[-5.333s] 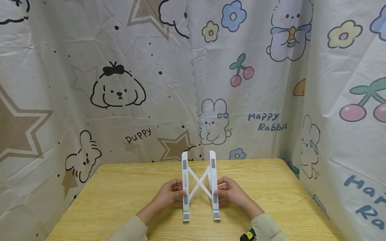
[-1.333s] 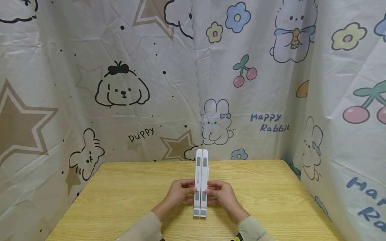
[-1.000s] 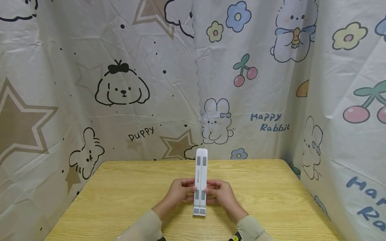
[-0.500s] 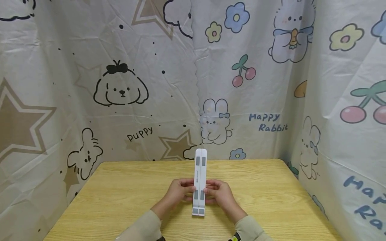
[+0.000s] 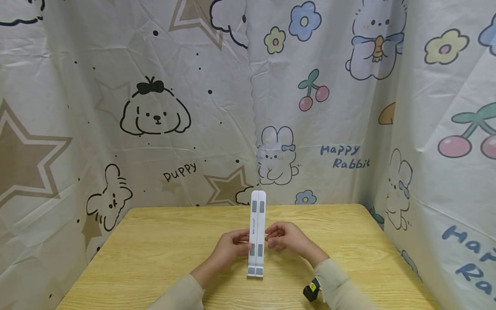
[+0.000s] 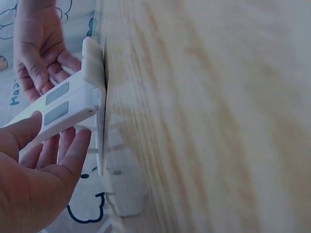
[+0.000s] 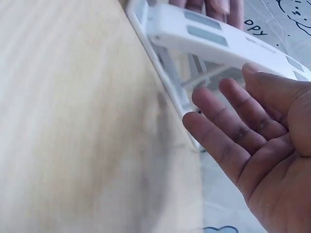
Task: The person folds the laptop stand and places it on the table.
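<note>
A white folding laptop stand [image 5: 256, 234] with grey pads stands on the wooden table, its two arms drawn together side by side. My left hand [image 5: 228, 250] grips the stand's left side; in the left wrist view its thumb lies on the top face and the fingers of that left hand [image 6: 43, 182] are underneath. My right hand [image 5: 288, 239] is just off the stand's right side, fingers loosely bent with nothing in them. The right wrist view shows the right hand [image 7: 265, 133] beside the white stand [image 7: 214, 41], whose lower frame rests on the table.
The wooden table [image 5: 162, 241] runs back to a printed curtain [image 5: 217, 112] with cartoon animals, which also hangs along both sides. A black strap device with a yellow mark [image 5: 311, 289] is at the right sleeve.
The stand's two arms were apart earlier and then came together. In the last half second my right hand has let go and moved slightly right and back; my left hand stays on it.
</note>
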